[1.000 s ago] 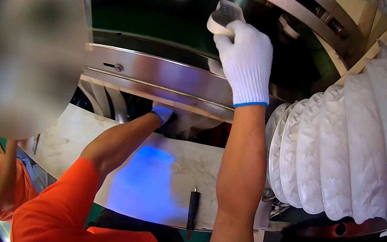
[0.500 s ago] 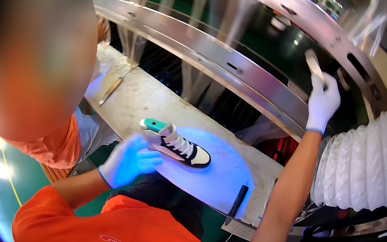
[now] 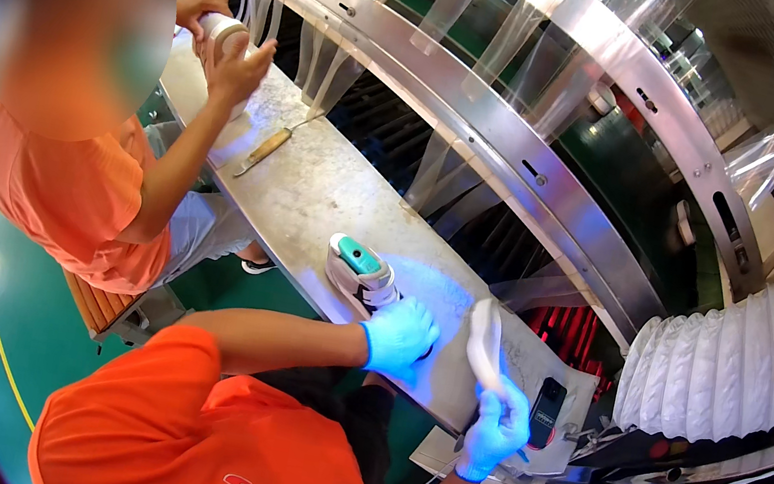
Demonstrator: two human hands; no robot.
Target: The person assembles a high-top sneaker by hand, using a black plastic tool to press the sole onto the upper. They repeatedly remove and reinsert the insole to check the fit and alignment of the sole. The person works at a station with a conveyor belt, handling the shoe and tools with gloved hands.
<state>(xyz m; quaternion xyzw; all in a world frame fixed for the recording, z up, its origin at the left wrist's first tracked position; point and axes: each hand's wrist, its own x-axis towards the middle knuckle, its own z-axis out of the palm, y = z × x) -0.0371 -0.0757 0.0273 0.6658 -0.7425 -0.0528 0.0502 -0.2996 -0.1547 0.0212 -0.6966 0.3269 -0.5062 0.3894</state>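
Note:
Resting on the pale workbench (image 3: pixel 310 215) is a high-top sneaker (image 3: pixel 366 277), white and black, with a teal shoe last showing in its opening. My left hand (image 3: pixel 400 335), in a white glove tinted blue by the light, is closed over its front part and hides the toe and laces. In my right hand (image 3: pixel 497 427), also gloved, a white shoe sole (image 3: pixel 484 344) is held up by one end. The sole stands above the bench, to the right of the sneaker and apart from it.
A co-worker (image 3: pixel 63 181) in orange sits at left, holding a pale shoe part (image 3: pixel 225 39). A wooden-handled tool (image 3: pixel 265 150) lies on the bench. Beyond runs a metal-railed conveyor (image 3: pixel 483 146) with clear strips. A black phone-like device (image 3: pixel 546 412) and white ribbed duct (image 3: pixel 735 343) are at right.
My right hand has come down from the conveyor to the bench with the sole. My left hand, open beside the sneaker before, has closed on its front. The view has shifted.

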